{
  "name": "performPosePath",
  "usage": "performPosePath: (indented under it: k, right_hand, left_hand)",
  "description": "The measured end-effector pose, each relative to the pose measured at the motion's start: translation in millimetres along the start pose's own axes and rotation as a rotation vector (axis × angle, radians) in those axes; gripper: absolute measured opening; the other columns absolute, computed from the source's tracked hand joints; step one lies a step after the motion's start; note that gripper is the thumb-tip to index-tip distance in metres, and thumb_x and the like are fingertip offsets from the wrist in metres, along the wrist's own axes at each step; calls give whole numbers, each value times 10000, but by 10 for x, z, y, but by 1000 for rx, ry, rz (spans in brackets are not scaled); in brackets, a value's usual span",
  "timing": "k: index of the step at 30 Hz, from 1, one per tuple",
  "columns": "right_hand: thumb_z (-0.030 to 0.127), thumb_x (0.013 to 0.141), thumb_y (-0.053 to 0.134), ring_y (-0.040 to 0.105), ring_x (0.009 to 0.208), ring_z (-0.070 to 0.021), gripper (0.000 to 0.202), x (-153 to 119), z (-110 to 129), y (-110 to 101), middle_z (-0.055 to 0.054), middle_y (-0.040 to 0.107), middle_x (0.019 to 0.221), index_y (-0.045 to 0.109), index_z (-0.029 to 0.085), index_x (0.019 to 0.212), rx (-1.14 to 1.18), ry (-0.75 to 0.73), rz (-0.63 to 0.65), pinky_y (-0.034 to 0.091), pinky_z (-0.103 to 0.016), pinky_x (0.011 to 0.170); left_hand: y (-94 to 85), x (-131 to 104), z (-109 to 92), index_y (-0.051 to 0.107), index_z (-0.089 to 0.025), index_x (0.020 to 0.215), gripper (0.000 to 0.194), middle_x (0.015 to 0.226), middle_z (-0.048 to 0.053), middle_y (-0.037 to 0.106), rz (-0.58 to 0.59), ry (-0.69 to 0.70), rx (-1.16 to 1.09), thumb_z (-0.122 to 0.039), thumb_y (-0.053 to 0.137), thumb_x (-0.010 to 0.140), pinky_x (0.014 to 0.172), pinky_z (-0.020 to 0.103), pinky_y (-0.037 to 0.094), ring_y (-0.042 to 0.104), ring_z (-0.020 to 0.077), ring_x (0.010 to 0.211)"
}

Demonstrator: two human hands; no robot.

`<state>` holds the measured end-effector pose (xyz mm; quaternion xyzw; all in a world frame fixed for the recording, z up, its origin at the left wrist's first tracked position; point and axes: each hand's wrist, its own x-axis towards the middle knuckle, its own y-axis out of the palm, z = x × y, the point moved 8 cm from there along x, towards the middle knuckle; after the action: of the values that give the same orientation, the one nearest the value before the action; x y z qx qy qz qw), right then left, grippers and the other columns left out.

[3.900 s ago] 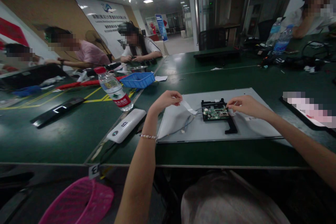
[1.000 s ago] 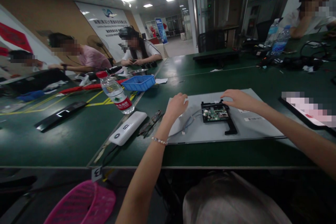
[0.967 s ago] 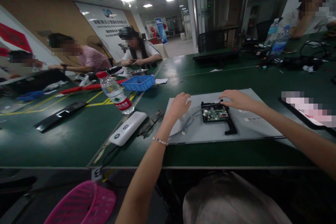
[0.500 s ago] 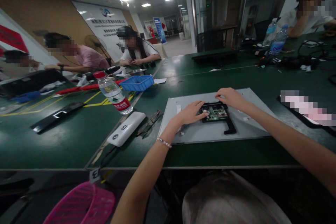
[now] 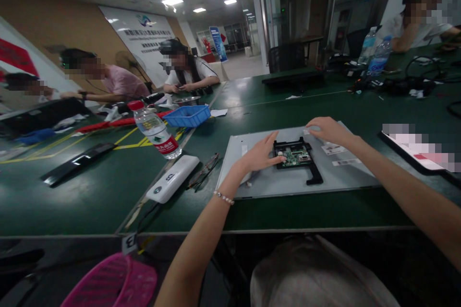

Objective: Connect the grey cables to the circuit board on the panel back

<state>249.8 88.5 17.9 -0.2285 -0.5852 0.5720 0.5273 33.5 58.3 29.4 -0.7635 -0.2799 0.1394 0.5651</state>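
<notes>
A flat grey metal panel (image 5: 259, 184), like the back of a display, lies on the green table before me. On it sits a black plastic bracket (image 5: 315, 180) framing a green circuit board (image 5: 297, 157). My left hand (image 5: 260, 154) rests at the bracket's left side, fingers spread, its thumb touching the board's left end. To the right of the bracket, my right hand (image 5: 333, 130) hovers over or rests on the panel's far part. Its fingers are loosely bent and I see nothing held in them. White labels (image 5: 333, 148) show on the panel beneath that hand.
Left of the panel are glasses (image 5: 203, 172), a white power bank (image 5: 173, 179) with a cable, a water bottle (image 5: 156, 130) and a blue tray (image 5: 188, 116). A phone (image 5: 418, 151) lies to the right. A pink basket (image 5: 139, 278) stands below the table. Other people sit around.
My right hand has moved off the bracket's upper edge to the right, uncovering the bracket's top and the labels. My left hand stays at the bracket's left side.
</notes>
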Motion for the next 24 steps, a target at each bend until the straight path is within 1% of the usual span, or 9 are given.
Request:
performPosePath:
  k: [2,4,8,11,15,17,20,22,24]
  right_hand:
    - [343,881,496,604,1035,-260,323,5,31,17,-108,672,1119,677,153,1069,-19,-26,19,453,-389,925]
    - [333,876,511,613,1011,-253,296,10,47,78,-100,680,1096,686,161,1041,-35,-41,62,460,-374,906]
    - [258,890,488,633,961,-230,253,30,21,166,-90,693,1050,693,166,1006,-79,-9,88,472,-334,862]
    - [212,883,488,640,948,-236,241,50,-2,173,-86,699,1036,703,176,987,-143,18,90,475,-337,835]
    - [239,894,494,642,933,-235,235,59,27,100,-79,706,1021,711,188,971,-155,49,64,475,-337,827]
    - [247,899,494,638,946,-233,233,65,120,30,-71,705,1036,708,191,970,-127,51,26,472,-337,841]
    - [247,910,472,632,962,-227,245,87,390,-63,-64,702,1049,699,191,985,-75,-10,-26,469,-336,855]
    - [245,911,466,629,969,-231,252,104,570,-74,-70,704,1043,701,195,985,-65,-61,-23,470,-339,854]
    - [231,897,478,632,961,-236,245,113,675,-28,-69,711,1025,713,207,962,-67,-91,22,477,-345,841]
  left_hand:
    - [-17,-3,-23,57,-134,1493,948,1558,143,113,-2,6,-18,-641,497,825,1161,396,200,166,267,1426]
    - [2,-7,-36,45,-137,1495,998,1560,142,94,21,11,-35,-663,524,794,1166,403,189,144,271,1431]
    - [99,-16,-43,27,-146,1496,1080,1559,147,96,91,30,-71,-693,570,739,1160,399,208,167,282,1425]
    - [137,-16,-30,21,-154,1496,1098,1557,146,111,104,31,-85,-690,590,726,1152,384,227,204,283,1415]
    - [138,-16,-19,12,-180,1497,1088,1557,138,117,99,25,-77,-685,593,728,1141,388,244,228,291,1406]
    - [136,-17,-22,16,-183,1497,1086,1554,143,124,99,28,-70,-682,597,727,1133,395,255,239,299,1401]
    - [132,-16,-34,31,-173,1495,1072,1547,158,143,99,38,-57,-668,600,733,1125,401,262,266,306,1388]
    - [126,-15,-48,47,-166,1494,1050,1544,162,154,100,45,-43,-655,596,744,1122,400,263,270,306,1386]
    - [123,-15,-56,49,-173,1494,1038,1544,159,156,109,41,-26,-649,592,749,1114,403,273,271,310,1386]
